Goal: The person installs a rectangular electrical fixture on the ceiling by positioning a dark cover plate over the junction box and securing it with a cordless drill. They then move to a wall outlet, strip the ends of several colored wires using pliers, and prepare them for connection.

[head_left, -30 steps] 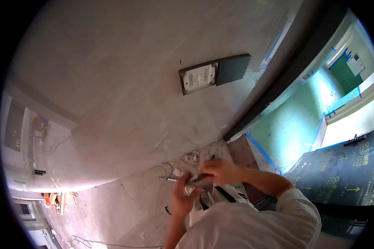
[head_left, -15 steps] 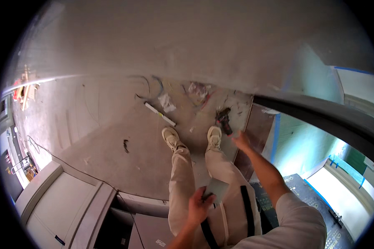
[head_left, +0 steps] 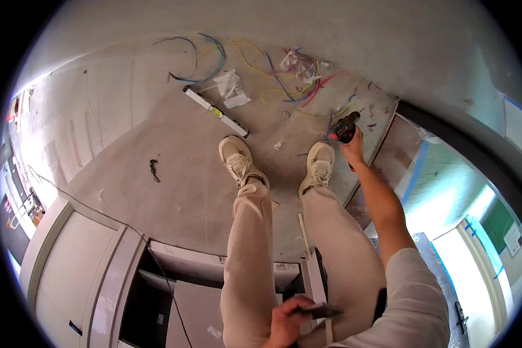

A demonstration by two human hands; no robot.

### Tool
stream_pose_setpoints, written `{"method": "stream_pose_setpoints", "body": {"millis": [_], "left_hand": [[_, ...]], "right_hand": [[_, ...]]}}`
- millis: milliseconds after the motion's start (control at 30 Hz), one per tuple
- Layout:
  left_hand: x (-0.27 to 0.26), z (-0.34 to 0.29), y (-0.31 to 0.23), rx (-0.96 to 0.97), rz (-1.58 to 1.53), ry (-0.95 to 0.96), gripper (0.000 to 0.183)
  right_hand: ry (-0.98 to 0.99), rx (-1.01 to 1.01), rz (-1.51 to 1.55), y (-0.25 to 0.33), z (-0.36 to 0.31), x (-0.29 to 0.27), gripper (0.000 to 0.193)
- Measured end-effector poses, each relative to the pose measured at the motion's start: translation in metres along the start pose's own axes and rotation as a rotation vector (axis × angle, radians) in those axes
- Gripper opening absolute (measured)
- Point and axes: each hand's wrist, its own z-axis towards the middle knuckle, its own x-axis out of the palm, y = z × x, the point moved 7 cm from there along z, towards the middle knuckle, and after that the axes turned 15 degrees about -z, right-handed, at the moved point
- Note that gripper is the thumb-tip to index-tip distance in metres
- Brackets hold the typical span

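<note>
My right hand (head_left: 355, 149) is closed round the handle of a black and red cordless drill (head_left: 345, 127), just beyond my right shoe (head_left: 319, 162). The drill's dark head points away and to the right, and red shows below my fingers. Close to my lap, my left hand (head_left: 287, 326) grips a thin flat plate (head_left: 325, 311), now seen nearly edge-on and slightly blurred. Beyond my left shoe (head_left: 236, 156) lies a white spirit level (head_left: 216, 111) with a yellow-green middle.
Loose coloured wires (head_left: 307, 87) and clear plastic bags (head_left: 233, 88) lie on the grey floor (head_left: 185, 191). Light cabinets (head_left: 78, 261) stand at lower left, with a thin cable (head_left: 107, 216) across them. A dark beam-like edge (head_left: 458, 142) runs along the right.
My right hand has moved from short of the drill onto its handle, and the drill has turned. The plate in my left hand has tilted from face-on to edge-on. My view has shifted.
</note>
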Motion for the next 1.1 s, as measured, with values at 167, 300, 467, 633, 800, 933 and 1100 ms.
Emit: {"method": "stream_pose_setpoints", "body": {"millis": [167,300,467,633,800,933,1100], "left_hand": [[0.037,-0.03,-0.057,-0.077,0.369,-0.076,0.007],[0.14,-0.114,-0.108,0.12,0.419,0.043,0.013],[0.262,-0.209,-0.201,0.6,0.652,0.198,0.027],[0.397,-0.348,-0.271,0.853,0.706,0.373,0.021],[0.501,-0.424,-0.278,0.7,0.673,0.722,0.027],[0.55,-0.46,-0.278,0.752,0.663,0.885,0.035],[0.599,-0.473,-0.302,0.84,0.657,0.914,0.034]], "right_hand": [[0.235,-0.008,0.414,0.083,-0.142,-0.157,0.059],[0.835,0.029,0.904,0.103,-0.285,-0.302,0.039],[0.57,-0.351,0.869,0.227,-0.454,-0.603,0.047],[0.192,-0.582,1.242,0.263,-0.56,-0.742,0.039],[-0.346,-0.663,0.801,0.284,-0.588,-0.8,0.035],[-0.771,-0.793,0.576,0.287,-0.606,-0.827,0.052],[-0.99,-0.756,0.688,0.316,-0.605,-0.887,0.059]]}}
